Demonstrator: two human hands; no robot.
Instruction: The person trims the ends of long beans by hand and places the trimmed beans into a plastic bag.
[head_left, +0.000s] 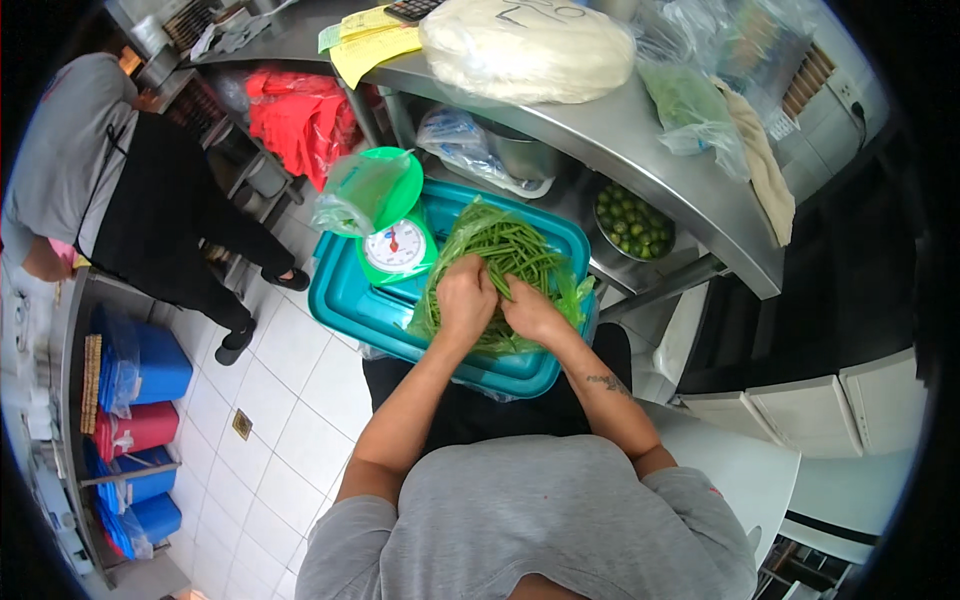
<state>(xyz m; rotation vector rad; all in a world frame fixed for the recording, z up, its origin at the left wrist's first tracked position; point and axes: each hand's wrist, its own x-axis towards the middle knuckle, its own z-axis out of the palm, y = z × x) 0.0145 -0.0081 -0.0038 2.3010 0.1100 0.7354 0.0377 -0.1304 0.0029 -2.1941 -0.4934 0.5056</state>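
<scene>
A heap of green beans (pixel 513 246) lies in an open clear plastic bag (pixel 455 240) on a teal plastic tray (pixel 340 318). My left hand (pixel 467 298) is closed over the near side of the heap, its fingertips pressed together at the beans. Beside it my right hand (pixel 530 309) is closed too, with the ends of some green beans showing at its fingers. Both hands nearly meet. Left of the bag, on the same tray, stands a green kitchen scale (pixel 397 247) with a round white dial. A clear bag (pixel 352 194) with some green content rests on its pan.
A steel table (pixel 600 125) edges the far side, bearing a large wrapped white bundle (pixel 527 48). Under it sits a bowl of small round green fruits (pixel 634 222). At left another person (pixel 150 190) stands by a counter, above blue and red bins (pixel 150 365). Red bags (pixel 300 122) hang beyond the scale.
</scene>
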